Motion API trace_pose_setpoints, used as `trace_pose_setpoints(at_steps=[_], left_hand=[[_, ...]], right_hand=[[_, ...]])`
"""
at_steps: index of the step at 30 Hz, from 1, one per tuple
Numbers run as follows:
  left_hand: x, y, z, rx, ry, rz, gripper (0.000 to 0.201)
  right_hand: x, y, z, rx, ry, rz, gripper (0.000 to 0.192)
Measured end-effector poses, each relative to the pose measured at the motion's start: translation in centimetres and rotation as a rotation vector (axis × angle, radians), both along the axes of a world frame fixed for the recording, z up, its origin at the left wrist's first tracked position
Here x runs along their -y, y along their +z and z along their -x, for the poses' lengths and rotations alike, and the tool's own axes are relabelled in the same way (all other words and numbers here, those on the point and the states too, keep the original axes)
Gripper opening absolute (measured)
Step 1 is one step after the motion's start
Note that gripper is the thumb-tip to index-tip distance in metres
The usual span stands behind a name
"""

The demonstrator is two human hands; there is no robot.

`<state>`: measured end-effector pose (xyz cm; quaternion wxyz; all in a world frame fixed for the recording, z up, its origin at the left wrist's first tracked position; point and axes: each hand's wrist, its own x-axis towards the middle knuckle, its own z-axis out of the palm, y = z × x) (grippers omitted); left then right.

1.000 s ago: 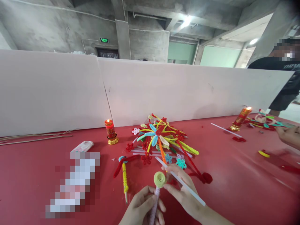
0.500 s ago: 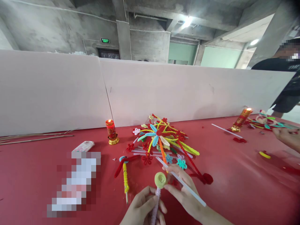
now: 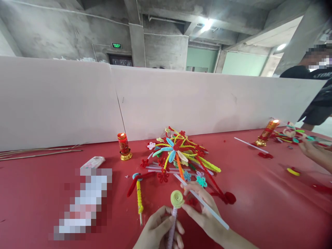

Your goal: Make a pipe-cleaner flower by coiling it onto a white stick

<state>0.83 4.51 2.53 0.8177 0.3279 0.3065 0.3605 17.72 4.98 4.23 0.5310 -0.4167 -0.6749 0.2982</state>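
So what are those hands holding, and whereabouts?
Left hand grips the pale purple stem; right hand pinches the yellow-green spiral and holds a white stick mid-length.

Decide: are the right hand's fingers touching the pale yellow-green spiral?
Touching. In the head view, a fingertip of the right hand presses against the edge of the yellow-green spiral, with no gap visible.

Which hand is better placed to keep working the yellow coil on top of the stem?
Right. The right hand already has its fingertips at the yellow coil, with a white stick lying across it. The left hand is lower, gripping the purple stem, so it probably serves best as the steadying hand.
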Motion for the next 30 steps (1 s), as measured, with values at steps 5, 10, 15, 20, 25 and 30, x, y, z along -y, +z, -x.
trace_pose_setpoints(at_steps=[5,10,15,20,25,30], left_hand=[[0.17,0.29,-0.01,0.003,0.008,0.029,0.026],[0.14,0.10,-0.02,0.005,0.024,0.022,0.026],[0.00,0.08,-0.04,0.016,0.038,0.023,0.026],[-0.05,0.33,0.10,0.016,0.032,0.038,0.027],[-0.09,0.42,0.10,0.026,0.041,0.027,0.029],[-0.01,0.21,-0.02,0.001,0.060,0.001,0.037]], right_hand=[[0.09,-0.05,-0.18,0.069,0.016,-0.085,0.031],[0.12,0.13,-0.04,0.124,0.011,-0.145,0.033],[0.30,0.13,-0.18,0.121,-0.014,-0.157,0.030],[0.31,-0.14,-0.10,0.082,-0.051,-0.155,0.027],[0.08,-0.15,-0.03,0.085,-0.138,-0.149,0.019],[0.10,-0.17,-0.02,0.069,-0.147,-0.103,0.010]])
